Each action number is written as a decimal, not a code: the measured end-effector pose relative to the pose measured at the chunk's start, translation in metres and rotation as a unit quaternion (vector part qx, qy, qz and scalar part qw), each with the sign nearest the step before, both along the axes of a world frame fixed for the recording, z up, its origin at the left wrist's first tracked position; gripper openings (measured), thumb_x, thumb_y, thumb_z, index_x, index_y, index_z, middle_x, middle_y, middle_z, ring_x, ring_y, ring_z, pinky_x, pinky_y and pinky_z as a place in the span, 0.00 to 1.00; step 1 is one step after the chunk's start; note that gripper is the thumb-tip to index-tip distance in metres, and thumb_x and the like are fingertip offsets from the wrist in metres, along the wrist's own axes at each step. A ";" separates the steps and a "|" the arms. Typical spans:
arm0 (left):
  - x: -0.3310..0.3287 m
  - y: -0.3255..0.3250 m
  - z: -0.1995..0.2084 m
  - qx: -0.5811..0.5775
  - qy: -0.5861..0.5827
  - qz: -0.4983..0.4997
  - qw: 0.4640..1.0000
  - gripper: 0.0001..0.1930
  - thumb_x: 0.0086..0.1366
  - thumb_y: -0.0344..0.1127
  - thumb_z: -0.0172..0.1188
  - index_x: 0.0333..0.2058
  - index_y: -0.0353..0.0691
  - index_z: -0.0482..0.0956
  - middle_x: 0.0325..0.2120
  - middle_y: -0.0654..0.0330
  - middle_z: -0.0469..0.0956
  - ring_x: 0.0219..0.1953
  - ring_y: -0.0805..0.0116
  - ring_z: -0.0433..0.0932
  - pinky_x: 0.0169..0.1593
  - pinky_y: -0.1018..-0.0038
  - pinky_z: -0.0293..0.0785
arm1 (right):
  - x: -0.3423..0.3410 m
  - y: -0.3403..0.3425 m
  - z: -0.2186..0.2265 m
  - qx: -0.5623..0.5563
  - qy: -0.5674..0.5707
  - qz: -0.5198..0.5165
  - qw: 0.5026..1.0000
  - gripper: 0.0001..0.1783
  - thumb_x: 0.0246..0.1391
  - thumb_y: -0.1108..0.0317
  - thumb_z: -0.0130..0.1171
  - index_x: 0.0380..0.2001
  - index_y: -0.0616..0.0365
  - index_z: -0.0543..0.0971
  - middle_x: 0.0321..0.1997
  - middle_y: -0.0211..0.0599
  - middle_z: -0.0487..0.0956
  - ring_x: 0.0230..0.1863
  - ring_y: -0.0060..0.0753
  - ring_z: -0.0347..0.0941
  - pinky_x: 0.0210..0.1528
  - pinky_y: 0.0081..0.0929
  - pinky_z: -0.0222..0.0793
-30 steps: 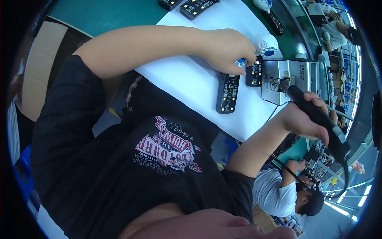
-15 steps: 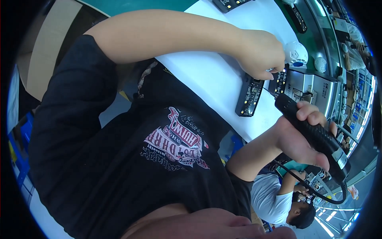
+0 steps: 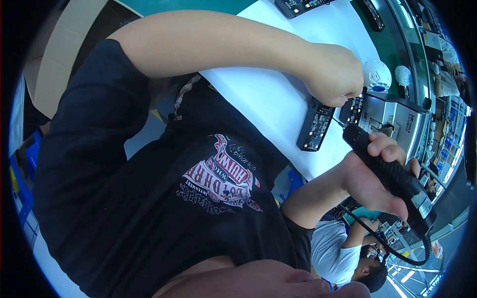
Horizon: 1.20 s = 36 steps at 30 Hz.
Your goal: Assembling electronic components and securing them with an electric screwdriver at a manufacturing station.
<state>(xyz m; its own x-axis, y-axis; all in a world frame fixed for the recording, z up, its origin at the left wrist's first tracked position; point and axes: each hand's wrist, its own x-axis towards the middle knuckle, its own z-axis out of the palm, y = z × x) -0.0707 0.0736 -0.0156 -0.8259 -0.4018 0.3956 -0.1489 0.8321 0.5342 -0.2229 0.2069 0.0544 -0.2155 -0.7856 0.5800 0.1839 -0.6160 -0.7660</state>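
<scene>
My right hand [image 3: 375, 184] is wrapped round a black electric screwdriver [image 3: 387, 171] with a cable at its rear end. Its thin bit points at a black housing with a circuit board [image 3: 316, 126] lying on the white work surface [image 3: 263, 94]. Whether the bit touches it, I cannot tell. My left hand [image 3: 335, 74] is closed over the far end of this housing, fingertips pressed together and mostly hidden. Anything between them does not show. Beside it lies a second black circuit-board unit [image 3: 354, 109], partly covered by the left hand.
A silver box-shaped device [image 3: 390, 116] stands right of the boards. Behind it sit a white rounded device [image 3: 376, 75] and a smaller one [image 3: 402, 75]. More black board units [image 3: 300, 6] lie at the far edge. A seated person [image 3: 338, 253] is at lower right.
The whole view has shifted slightly. My left hand's fingers have curled further down over the housing, hiding a small pale item seen between them before. The screwdriver stays at the boards.
</scene>
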 end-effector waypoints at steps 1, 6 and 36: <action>0.000 0.001 0.001 0.005 0.003 0.000 1.000 0.05 0.54 0.34 0.62 0.27 0.39 0.83 0.27 0.56 0.80 0.33 0.53 0.81 0.38 0.59 0.77 | -0.001 0.001 0.003 -0.004 -0.008 -0.009 1.000 0.52 0.52 0.16 0.41 0.55 0.55 0.73 0.29 0.46 0.78 0.26 0.44 0.73 0.38 0.47 0.71; 0.006 0.004 0.002 0.012 0.007 -0.009 1.000 0.05 0.55 0.33 0.62 0.27 0.39 0.83 0.26 0.56 0.80 0.34 0.54 0.81 0.38 0.60 0.77 | -0.037 -0.002 0.041 -0.131 0.039 -0.149 0.979 0.50 0.54 0.16 0.37 0.50 0.55 0.73 0.24 0.43 0.76 0.21 0.42 0.73 0.35 0.43 0.74; 0.004 0.000 0.000 0.004 0.002 0.010 1.000 0.06 0.53 0.34 0.61 0.27 0.39 0.84 0.26 0.56 0.80 0.32 0.53 0.81 0.37 0.59 0.77 | 0.012 0.006 0.016 -0.032 -0.001 -0.028 0.999 0.51 0.53 0.16 0.42 0.50 0.57 0.73 0.27 0.44 0.78 0.23 0.41 0.73 0.34 0.42 0.73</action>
